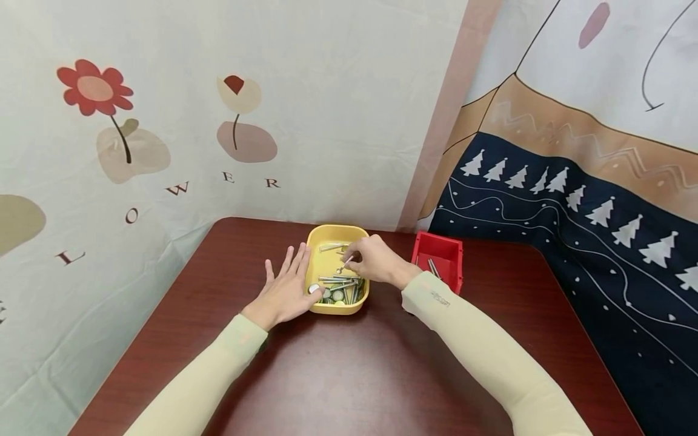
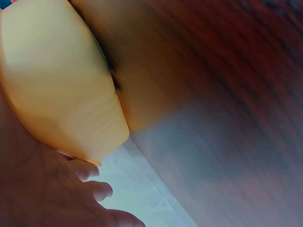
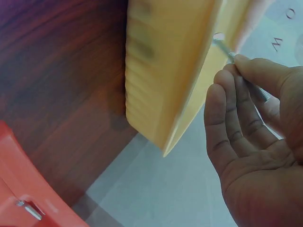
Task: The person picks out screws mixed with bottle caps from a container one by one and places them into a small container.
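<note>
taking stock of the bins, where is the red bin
In the head view, the red bin stands on the table right of the yellow bin, partly hidden by the right sleeve; the right wrist view shows it at lower left.

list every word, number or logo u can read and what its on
"L O W E R": dark letters on the off-white, flower-printed fabric backdrop; "O", "W" also in the right wrist view
Too small to read: grey print on the pale yellow right sleeve
Cut off at left edge: dark mark
None legible: yellow plastic tub, red plastic bin
</note>
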`<state>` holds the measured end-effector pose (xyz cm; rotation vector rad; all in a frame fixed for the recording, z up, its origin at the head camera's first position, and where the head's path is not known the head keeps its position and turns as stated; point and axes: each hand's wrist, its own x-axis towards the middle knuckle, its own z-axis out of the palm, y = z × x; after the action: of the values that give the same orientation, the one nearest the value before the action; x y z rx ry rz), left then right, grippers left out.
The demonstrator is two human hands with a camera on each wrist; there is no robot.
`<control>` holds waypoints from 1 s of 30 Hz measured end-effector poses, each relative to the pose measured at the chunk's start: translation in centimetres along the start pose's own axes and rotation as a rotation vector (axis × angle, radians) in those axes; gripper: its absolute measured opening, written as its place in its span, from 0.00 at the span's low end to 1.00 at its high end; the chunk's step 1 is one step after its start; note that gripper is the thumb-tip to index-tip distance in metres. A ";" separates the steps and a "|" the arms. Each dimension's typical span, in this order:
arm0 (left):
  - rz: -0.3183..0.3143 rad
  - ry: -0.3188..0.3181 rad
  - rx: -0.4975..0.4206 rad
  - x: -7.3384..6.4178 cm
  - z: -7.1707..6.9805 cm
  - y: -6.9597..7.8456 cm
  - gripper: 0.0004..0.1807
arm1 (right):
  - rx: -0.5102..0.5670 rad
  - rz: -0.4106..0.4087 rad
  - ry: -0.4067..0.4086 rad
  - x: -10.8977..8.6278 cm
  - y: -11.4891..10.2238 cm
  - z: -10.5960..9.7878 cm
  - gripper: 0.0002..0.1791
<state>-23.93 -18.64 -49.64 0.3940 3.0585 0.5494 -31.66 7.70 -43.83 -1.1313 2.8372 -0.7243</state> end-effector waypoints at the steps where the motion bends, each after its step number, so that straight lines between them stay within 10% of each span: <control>1: 0.000 0.000 0.000 0.0 0.0 0.0 0.59 | 0.015 0.009 0.006 -0.2 0.1 0.0 0.06; 30: -0.005 0.006 0.009 0.0 0.1 0.1 0.59 | 0.732 0.220 0.134 -4.5 1.7 -1.5 0.14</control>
<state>-23.94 -18.52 -49.68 0.3858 3.0683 0.5383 -29.75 12.32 -43.99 -0.6560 2.3505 -1.6584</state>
